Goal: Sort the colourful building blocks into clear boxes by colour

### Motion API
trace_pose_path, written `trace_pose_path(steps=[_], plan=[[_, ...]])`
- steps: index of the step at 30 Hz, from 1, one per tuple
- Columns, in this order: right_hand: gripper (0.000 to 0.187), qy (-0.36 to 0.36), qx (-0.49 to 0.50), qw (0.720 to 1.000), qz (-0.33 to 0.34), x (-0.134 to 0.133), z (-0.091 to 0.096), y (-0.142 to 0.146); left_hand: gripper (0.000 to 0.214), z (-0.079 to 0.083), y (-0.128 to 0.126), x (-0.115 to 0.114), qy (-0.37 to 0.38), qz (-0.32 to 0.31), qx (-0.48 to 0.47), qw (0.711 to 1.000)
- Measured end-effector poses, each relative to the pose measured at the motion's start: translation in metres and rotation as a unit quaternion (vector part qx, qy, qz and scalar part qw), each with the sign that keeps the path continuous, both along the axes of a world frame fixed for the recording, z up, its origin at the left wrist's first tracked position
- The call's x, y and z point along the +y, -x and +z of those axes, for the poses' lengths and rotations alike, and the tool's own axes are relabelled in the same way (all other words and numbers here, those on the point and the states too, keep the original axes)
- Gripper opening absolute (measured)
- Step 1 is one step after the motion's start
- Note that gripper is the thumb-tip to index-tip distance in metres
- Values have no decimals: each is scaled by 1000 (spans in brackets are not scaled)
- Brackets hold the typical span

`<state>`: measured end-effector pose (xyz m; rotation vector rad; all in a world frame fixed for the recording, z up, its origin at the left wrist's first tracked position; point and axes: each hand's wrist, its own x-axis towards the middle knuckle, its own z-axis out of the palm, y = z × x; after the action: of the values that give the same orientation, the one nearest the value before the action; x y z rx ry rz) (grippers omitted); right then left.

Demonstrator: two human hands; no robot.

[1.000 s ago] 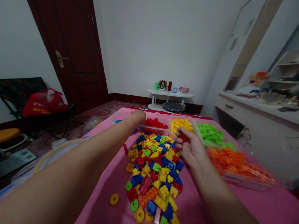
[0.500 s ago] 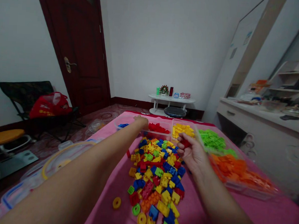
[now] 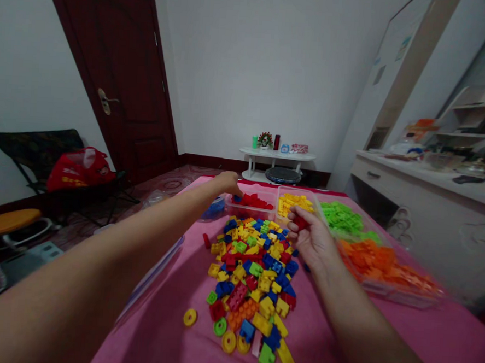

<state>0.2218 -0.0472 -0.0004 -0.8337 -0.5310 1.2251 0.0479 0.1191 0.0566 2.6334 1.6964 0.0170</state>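
My left hand [image 3: 228, 183] reaches to the far side, over a clear box [image 3: 254, 211] of red bricks [image 3: 254, 200]. Its fingers point down, closed on a small blue brick [image 3: 237, 198] at their tips. Left of that box, partly behind my forearm, is a clear container of blue bricks [image 3: 215, 207]. My right hand [image 3: 310, 235] hovers beside the heap, fingers curled around a red brick [image 3: 300, 223]. A mixed heap of toy bricks [image 3: 257, 275] in red, blue, yellow, green and orange spreads between my forearms.
Along the far and right sides stand boxes of yellow bricks [image 3: 293, 204], green bricks [image 3: 341, 217] and orange bricks [image 3: 379, 264]. A pink cloth [image 3: 164, 319] covers the table. A yellow ring [image 3: 190, 317] lies left of the heap. Clear plastic edges [image 3: 152, 280] show beside my left forearm.
My left hand has shifted slightly right over the red bricks, its fingers now pointing down with blue at their tips. My right hand keeps its grip. The camera view has shifted a little.
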Motion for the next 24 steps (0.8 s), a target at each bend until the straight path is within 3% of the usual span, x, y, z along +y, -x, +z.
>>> trace_pose_path(steps=[2, 5, 7, 9, 12, 14, 17, 19, 21, 24], plan=[[13, -1, -3, 1000, -2, 0, 0, -1, 44, 13, 6, -18, 17, -29, 42, 999], [16, -1, -19, 1000, 8, -1, -1, 1, 44, 17, 21, -42, 126, -113, 38, 985], [20, -7, -52, 998, 34, -3, -2, 5, 41, 9, 34, -53, 196, -156, 32, 968], [23, -22, -109, 990, 81, -6, -4, 10, 34, -3, 47, -62, 221, -180, 54, 957], [21, -42, -248, 958, 139, -8, -10, 20, 33, -24, 60, -73, 156, -174, 121, 965], [18, -70, -391, 906, 144, -8, -17, 26, 33, -36, 65, -81, 114, -165, 154, 967], [7, -114, -613, 774, 112, -7, -28, 33, 25, -50, 68, -90, 98, -176, 180, 963], [5, -117, -705, 695, 77, -9, -33, 37, 22, -59, 69, -93, 79, -183, 180, 963], [7, -109, -749, 652, 50, -11, -36, 41, 22, -66, 70, -93, 58, -170, 169, 969], [5, -99, -775, 623, 44, -14, -36, 44, 20, -72, 71, -92, 44, -136, 150, 978]])
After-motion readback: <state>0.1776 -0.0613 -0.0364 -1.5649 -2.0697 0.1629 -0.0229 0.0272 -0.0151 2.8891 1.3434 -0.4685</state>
